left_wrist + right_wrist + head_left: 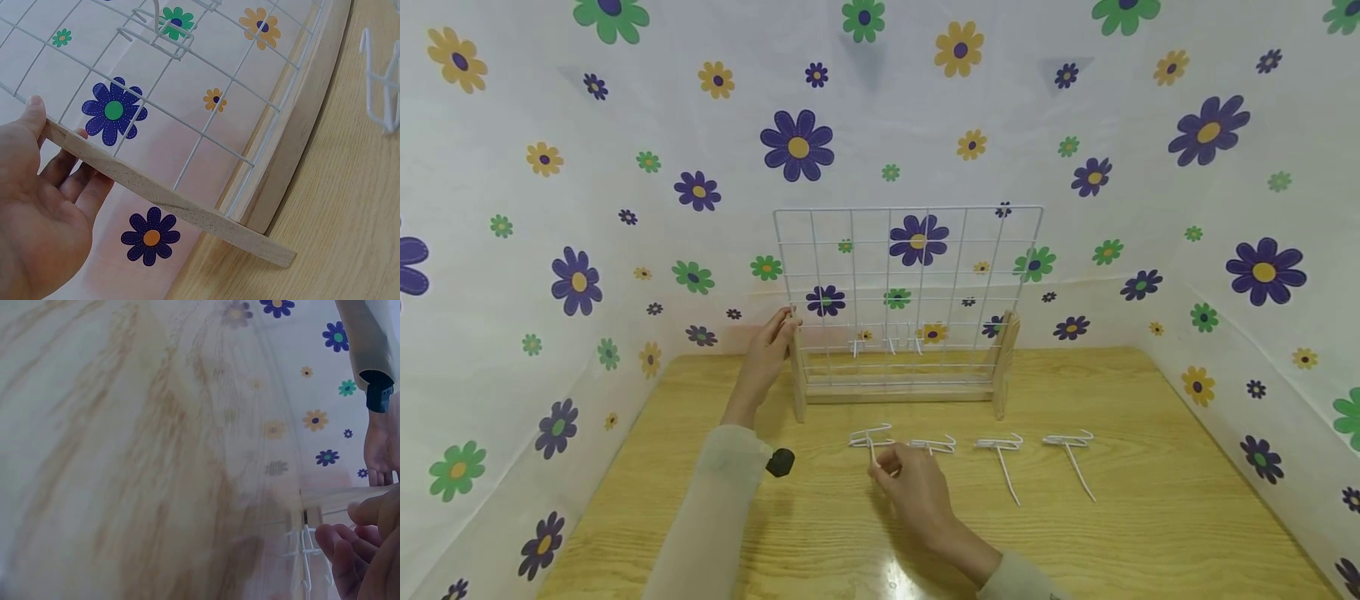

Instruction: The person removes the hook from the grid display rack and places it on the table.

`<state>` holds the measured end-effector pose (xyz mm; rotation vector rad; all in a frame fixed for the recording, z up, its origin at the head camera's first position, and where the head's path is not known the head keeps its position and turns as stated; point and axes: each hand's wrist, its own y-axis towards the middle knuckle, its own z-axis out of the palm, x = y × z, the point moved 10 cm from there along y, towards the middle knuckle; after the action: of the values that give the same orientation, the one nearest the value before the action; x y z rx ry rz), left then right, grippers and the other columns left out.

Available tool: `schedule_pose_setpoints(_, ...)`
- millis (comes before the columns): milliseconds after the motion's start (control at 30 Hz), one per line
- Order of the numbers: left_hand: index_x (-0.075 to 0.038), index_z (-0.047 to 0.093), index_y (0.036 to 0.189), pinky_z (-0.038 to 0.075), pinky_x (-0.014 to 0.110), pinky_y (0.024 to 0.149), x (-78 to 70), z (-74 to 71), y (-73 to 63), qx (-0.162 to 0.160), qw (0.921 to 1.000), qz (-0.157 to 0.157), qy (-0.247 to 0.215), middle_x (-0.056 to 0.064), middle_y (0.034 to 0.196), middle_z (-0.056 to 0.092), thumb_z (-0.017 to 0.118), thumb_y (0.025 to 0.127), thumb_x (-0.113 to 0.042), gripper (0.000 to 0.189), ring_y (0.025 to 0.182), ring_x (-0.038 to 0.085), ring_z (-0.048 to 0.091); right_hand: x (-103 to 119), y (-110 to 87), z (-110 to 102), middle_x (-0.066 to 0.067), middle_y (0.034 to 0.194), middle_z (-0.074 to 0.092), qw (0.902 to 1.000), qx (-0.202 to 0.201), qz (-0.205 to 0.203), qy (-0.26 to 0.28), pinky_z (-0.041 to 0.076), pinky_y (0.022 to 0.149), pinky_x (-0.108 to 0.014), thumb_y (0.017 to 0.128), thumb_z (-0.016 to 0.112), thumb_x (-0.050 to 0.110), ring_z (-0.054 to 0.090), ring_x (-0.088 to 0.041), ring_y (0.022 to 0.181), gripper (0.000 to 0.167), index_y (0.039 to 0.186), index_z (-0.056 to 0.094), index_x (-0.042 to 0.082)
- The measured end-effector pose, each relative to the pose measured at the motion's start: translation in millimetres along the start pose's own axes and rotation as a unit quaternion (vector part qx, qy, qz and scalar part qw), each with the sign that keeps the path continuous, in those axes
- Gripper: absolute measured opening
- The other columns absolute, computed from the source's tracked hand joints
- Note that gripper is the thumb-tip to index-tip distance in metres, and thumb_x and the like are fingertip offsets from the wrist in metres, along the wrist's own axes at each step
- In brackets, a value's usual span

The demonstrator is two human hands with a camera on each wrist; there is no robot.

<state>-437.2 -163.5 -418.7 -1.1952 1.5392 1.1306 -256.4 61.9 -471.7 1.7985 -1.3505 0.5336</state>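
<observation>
A white wire grid panel [910,287] stands in a wooden base, with several small white hooks [891,343] hanging on its lower part. My left hand [767,354] grips the top of the left wooden upright [798,375]; the left wrist view shows the thumb on one side of that wood [169,194] and fingers on the other. In front of the stand, my right hand [917,492] pinches the prong of a white wire hook [870,436], which sits slightly tilted. That hook [306,550] shows partly beside the fingers in the right wrist view.
To the right of the pinched hook, more white hooks lie in a row: one [934,444] partly behind my right hand, another [1000,444] and a last one [1070,440]. Flower-printed sheeting [865,100] encloses the wood-grain table [1150,500] at the back and sides.
</observation>
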Motion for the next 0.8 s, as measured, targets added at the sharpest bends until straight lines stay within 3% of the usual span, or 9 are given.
schedule_pose_setpoints(600,-0.020,0.027,0.165,0.036,0.049,0.119,-0.1,-0.4,-0.9,0.002,0.9999,0.008,0.007,0.011,0.162,0.041,0.042,0.112,-0.042,0.060,0.151,0.033,0.032,-2.8,-10.1,9.4,-0.001,0.072,0.072,0.9981,0.059,0.004,-0.020,0.048,0.043,-0.013,0.092,0.077,0.012,0.053,0.006,0.048,0.012,0.084,0.074,0.004)
schedule_pose_setpoints(800,-0.020,0.027,0.165,0.036,0.048,0.119,-0.1,-0.5,-1.5,0.002,0.9999,0.007,0.008,0.011,0.162,0.041,0.042,0.112,-0.043,0.060,0.151,0.033,0.033,-1.8,-13.7,12.4,-0.002,0.072,0.071,0.9964,0.075,-0.004,-0.039,0.047,0.042,-0.013,0.090,0.078,0.012,0.054,0.003,0.051,0.011,0.082,0.073,0.005)
